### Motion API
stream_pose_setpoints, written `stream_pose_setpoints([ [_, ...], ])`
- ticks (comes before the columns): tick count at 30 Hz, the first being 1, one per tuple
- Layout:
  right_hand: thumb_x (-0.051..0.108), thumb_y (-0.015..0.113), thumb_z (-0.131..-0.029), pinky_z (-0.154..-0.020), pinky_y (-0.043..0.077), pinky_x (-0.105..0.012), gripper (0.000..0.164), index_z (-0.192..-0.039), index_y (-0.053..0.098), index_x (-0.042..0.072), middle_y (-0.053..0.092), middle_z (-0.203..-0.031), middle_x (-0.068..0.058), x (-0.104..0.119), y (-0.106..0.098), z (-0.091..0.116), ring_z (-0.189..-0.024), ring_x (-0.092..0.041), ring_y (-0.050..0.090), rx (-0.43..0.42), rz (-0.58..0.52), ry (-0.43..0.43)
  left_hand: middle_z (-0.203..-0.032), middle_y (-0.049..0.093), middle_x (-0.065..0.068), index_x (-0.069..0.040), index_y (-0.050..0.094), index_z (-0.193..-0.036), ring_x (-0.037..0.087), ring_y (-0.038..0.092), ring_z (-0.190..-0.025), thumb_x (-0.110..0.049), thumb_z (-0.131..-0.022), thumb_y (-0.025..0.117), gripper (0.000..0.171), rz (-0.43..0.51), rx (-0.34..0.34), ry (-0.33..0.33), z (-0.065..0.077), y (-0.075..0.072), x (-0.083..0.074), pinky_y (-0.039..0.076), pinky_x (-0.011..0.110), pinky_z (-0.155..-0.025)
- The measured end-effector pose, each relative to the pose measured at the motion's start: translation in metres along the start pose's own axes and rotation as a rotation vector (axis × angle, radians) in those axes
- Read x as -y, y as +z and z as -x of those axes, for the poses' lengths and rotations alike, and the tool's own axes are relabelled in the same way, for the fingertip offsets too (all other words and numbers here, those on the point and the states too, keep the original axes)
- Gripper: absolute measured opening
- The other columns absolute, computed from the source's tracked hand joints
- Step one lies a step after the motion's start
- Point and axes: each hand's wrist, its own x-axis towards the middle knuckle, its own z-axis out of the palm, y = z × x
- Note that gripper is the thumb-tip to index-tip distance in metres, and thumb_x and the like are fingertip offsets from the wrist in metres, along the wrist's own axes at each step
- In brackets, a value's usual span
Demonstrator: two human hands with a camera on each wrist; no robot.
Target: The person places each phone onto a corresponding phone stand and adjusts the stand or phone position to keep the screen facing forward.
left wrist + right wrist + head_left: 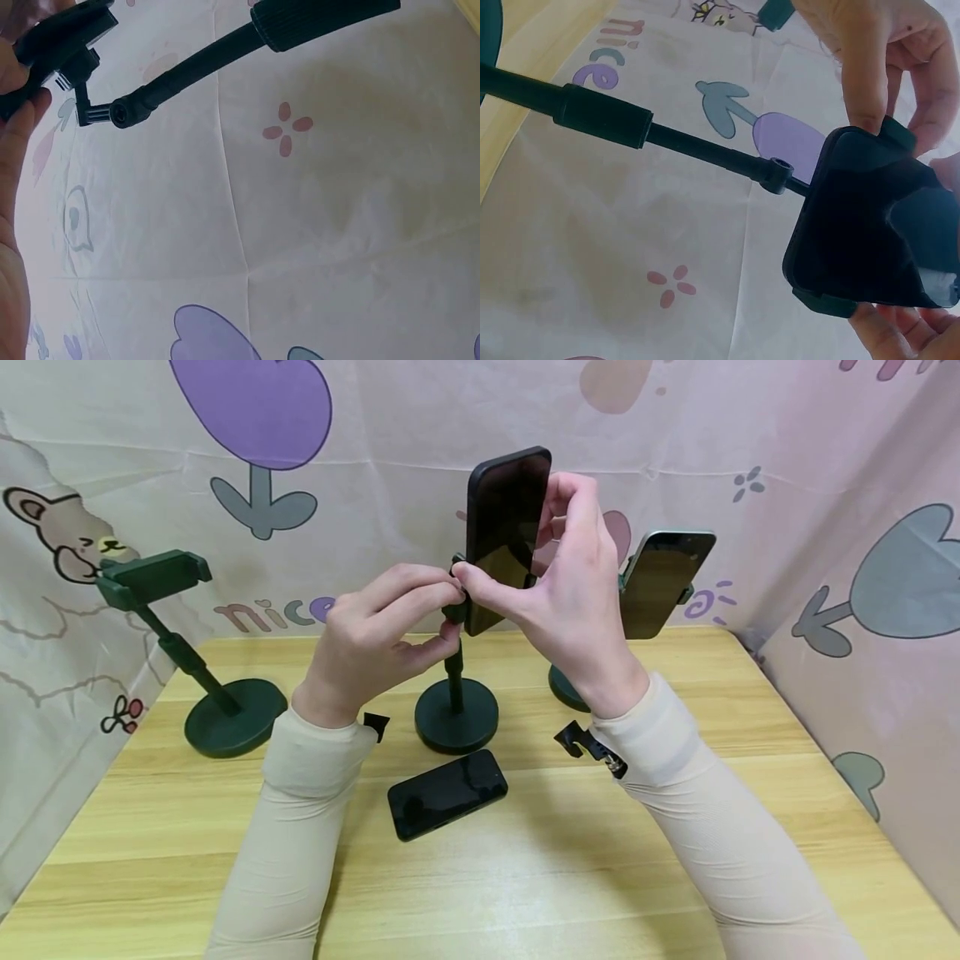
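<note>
A dark smartphone (506,527) stands tilted in the clamp of the middle green phone stand (456,718). My left hand (382,631) pinches the clamp's left end between thumb and fingers; in the right wrist view those fingers meet the green clamp jaw at the phone's edge. Across the phone reaches my right hand (573,585), thumb at the left edge and fingers round the right edge, gripping it. The right wrist view shows the opposite clamp end (825,302) against the phone too. The stand's thin jointed arm (202,64) crosses the left wrist view.
Another dark phone (447,795) lies flat on the wooden table (525,893) before the middle stand. At left stands a green phone stand (234,717) with a bare holder. A phone (666,585) sits in a third stand at right. A patterned cloth (405,427) hangs behind.
</note>
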Motion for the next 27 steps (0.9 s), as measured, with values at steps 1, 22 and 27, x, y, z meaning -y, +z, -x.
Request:
stream_pose_setpoints([
  [1,0.024,0.083,-0.07,-0.068,0.044,-0.026,0.07,-0.115,0.043,-0.009,0.051,-0.095,-0.016,-0.0001,0.0001,-0.0001,-0.086,-0.02,0.047,-0.001,0.007,-0.001,-0.092,0.065,0.013,0.003,0.066,-0.093,0.022,0.064,-0.08,0.007,-0.073,0.067,0.021,0.0,0.004,0.002,-0.0005,-0.0002,-0.0002,0.056,0.033,-0.07],
  [22,0.025,0.084,-0.069,-0.068,0.04,-0.024,0.069,-0.114,0.042,-0.008,0.05,-0.095,-0.015,0.0019,0.0032,0.0007,-0.085,-0.02,0.045,-0.029,0.021,0.005,-0.097,0.064,0.016,0.006,0.065,-0.096,0.024,0.063,-0.088,0.01,-0.074,0.07,0.023,0.025,0.077,-0.01,0.0004,-0.0045,0.0007,0.054,0.034,-0.079],
  [27,0.026,0.083,-0.07,-0.068,0.039,-0.023,0.07,-0.114,0.042,-0.008,0.048,-0.093,-0.014,0.0004,0.0033,0.0008,-0.085,-0.019,0.044,-0.027,0.031,0.006,-0.1,0.063,0.017,0.007,0.065,-0.098,0.025,0.062,-0.09,0.009,-0.074,0.071,0.025,0.055,0.07,-0.028,-0.0007,-0.0053,0.0012,0.054,0.034,-0.08],
])
